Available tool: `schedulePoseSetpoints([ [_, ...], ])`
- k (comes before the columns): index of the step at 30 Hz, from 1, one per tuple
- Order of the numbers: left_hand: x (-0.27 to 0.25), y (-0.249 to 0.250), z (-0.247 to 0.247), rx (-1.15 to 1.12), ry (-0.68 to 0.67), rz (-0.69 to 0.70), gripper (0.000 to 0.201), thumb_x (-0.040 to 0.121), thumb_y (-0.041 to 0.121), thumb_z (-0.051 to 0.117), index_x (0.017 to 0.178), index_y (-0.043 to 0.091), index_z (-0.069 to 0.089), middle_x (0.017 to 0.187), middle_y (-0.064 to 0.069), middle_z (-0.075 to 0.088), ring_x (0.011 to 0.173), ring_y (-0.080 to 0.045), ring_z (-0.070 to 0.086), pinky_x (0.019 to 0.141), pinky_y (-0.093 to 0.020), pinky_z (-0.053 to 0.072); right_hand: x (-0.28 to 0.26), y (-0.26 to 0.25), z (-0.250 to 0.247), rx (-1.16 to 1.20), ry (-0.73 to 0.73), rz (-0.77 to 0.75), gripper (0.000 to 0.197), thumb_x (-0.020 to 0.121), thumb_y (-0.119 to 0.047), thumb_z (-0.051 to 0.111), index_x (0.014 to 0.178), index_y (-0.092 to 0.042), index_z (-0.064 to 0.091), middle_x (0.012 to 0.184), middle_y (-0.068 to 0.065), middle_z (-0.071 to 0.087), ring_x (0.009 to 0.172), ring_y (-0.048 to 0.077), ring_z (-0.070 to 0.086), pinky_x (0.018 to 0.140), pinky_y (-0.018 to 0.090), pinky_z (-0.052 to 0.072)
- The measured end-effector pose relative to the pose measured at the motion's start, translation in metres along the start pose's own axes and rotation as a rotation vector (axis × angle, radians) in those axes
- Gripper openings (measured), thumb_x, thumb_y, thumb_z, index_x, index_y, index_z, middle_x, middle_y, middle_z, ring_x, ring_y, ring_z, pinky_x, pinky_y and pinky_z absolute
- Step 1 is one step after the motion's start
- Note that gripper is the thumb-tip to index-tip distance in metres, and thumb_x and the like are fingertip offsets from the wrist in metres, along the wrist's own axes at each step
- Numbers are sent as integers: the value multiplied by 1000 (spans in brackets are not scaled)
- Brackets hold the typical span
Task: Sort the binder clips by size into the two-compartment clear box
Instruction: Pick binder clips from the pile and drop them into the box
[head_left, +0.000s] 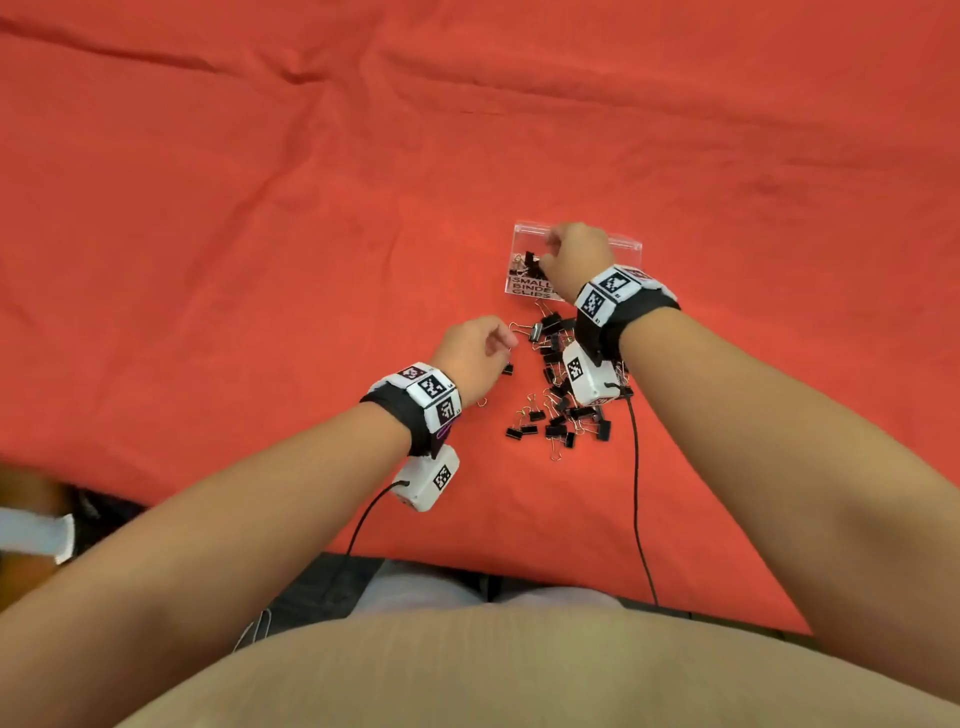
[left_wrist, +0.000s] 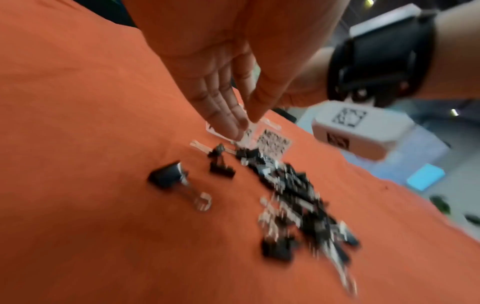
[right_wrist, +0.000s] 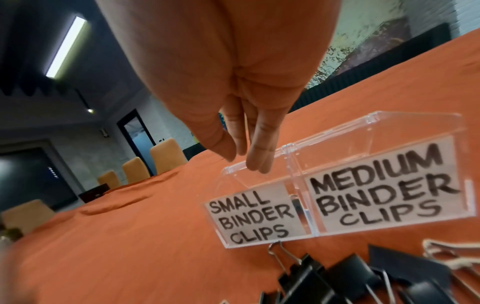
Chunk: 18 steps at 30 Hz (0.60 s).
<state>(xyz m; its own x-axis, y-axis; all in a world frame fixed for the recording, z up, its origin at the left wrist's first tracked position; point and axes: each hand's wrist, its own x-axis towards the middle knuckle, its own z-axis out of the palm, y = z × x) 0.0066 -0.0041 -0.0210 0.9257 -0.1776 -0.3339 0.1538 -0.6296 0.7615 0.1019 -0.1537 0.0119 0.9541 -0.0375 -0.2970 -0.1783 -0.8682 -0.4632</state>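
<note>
Orange cloth (head_left: 260, 208), clear box (right_wrist: 376, 131) w/ labels "SMALL BINDER CLIPS" & "MEDIUM BINDER CLIPS", both hands relaxed, empty.

Clear box (head_left: 626, 248) stands on the counter (head_left: 260, 234), small-clip compartment (right_wrist: 249, 216) left of medium-clip compartment (right_wrist: 384, 191). Binder clip pile (head_left: 563, 400) lies just before the box. One clip (left_wrist: 168, 176) lies apart, left of the pile.

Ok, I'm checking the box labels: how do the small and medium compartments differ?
The small compartment is narrower, the medium compartment wider. The small one's label reads SMALL BINDER CLIPS, the medium one's MEDIUM BINDER CLIPS. The right hand hovers over the small one, not the medium. Both are clear, with hand-lettered labels.
</note>
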Motion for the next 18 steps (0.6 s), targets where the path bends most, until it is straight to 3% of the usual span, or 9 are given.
schedulePoseSetpoints([
  [2, -15, -13, 11, 135, -145, -14, 8, 84, 12, 61, 87, 19, 64, 84, 4, 63, 74, -12, 58, 71, -24, 50, -11, 4, 0, 32, 16, -36, 30, 88, -6, 51, 117, -6, 61, 116, 13, 65, 101, 26, 63, 83, 29, 50],
  [6, -34, -22, 31, 360, -259, 15, 15, 81, 29, 68, 87, 18, 59, 85, 4, 56, 83, -19, 58, 73, -33, 51, -51, 21, 12, 54, -98, -140, 22, 90, -9, 49, 107, -12, 64, 104, 4, 66, 76, 13, 62, 65, 18, 49],
  [9, -42, -23, 42, 456, -272, 76, 24, 82, 34, 66, 91, 17, 52, 97, -1, 54, 89, -23, 55, 73, -34, 46, -85, 39, 31, 2, -214, -189, 22, 87, -7, 49, 99, -13, 66, 99, 4, 68, 81, 14, 62, 75, 24, 52],
  [13, -45, -25, 46, 468, -270, 122, 21, 84, 24, 63, 97, 15, 49, 107, -6, 55, 96, -26, 55, 78, -38, 48, -114, 58, 56, -96, -307, -210, 22, 82, -7, 53, 98, -12, 66, 102, 7, 64, 92, 22, 62, 83, 32, 51],
  [18, -40, -26, 38, 397, -197, 67, 24, 76, 11, 59, 97, 15, 49, 105, -5, 54, 96, -26, 53, 81, -38, 48, -122, 66, 75, -125, -322, -269, 29, 85, -9, 54, 111, -13, 64, 110, 11, 52, 101, 27, 56, 86, 33, 45],
])
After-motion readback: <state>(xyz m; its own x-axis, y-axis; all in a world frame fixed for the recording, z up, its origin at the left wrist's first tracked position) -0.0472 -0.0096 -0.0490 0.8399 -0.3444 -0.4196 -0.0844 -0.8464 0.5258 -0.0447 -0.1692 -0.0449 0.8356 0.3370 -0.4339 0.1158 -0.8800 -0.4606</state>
